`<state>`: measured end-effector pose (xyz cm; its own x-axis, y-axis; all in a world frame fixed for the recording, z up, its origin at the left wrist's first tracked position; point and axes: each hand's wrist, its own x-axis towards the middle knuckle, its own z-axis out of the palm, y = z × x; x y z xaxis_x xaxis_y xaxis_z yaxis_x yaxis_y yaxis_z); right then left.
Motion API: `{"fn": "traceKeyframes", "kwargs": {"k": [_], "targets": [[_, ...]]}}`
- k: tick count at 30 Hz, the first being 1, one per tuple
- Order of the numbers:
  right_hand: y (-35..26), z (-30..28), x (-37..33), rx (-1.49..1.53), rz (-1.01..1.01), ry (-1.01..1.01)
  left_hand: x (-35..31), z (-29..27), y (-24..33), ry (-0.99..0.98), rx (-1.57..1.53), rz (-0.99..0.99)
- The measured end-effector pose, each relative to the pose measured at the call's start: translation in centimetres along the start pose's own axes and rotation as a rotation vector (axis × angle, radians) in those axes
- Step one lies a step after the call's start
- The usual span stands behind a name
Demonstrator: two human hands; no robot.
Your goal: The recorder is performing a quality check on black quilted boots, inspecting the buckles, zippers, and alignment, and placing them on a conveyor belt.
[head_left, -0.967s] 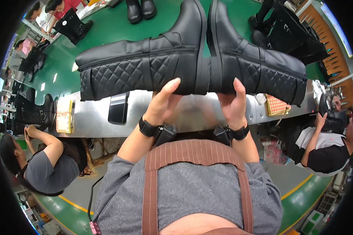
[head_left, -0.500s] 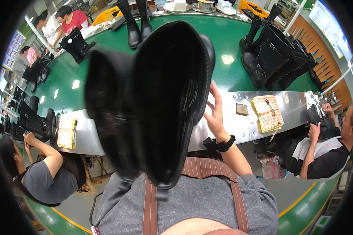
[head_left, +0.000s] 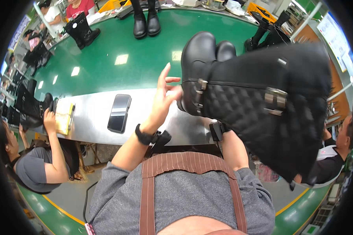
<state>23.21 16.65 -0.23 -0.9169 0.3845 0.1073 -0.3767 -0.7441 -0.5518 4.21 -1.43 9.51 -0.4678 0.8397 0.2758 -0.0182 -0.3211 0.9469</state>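
A pair of black boots (head_left: 251, 86) is raised in front of me on the right, lying sideways. Their toes point away and the soles face left. The nearer boot has a quilted shaft with metal buckles and partly covers the other. At its heel is my left hand (head_left: 162, 100), fingers spread and thumb side up; fingertips reach the heel, and whether they touch is unclear. My right forearm (head_left: 233, 147) goes up behind the boots, whose shaft hides the right hand and its fingers. A black phone (head_left: 119, 113) lies on the metal table edge (head_left: 92, 113) left of my left hand.
Other black boots (head_left: 146, 23) stand at the far side of the green table (head_left: 106, 51), and more boots (head_left: 81, 31) at the far left. A yellow pad (head_left: 64, 117) lies near the co-worker (head_left: 41, 160) on the left. Another co-worker (head_left: 337, 152) sits on the right, partly covered by the boots.
The boots have swung from upright in the middle to sideways on the right, baring the phone. My left hand, hidden before, now shows open; my right hand, visible before, is now hidden.
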Motion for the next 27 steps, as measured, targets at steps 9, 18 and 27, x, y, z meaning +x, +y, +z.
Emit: {"fn": "traceKeyframes", "kwargs": {"k": [9,18,27], "targets": [[-2.1,3.8,4.3,0.054,-0.005,-0.188,1.2,1.1,-2.4,-0.246,-0.903,-0.420],[-2.7,6.8,-1.3,0.142,-0.103,0.020,0.9,-1.2,-1.4,-0.107,-1.040,-0.339],[-1.4,10.6,-1.4,0.015,-0.308,0.488,-0.3,-1.0,-1.6,0.103,-0.924,-0.268]]}}
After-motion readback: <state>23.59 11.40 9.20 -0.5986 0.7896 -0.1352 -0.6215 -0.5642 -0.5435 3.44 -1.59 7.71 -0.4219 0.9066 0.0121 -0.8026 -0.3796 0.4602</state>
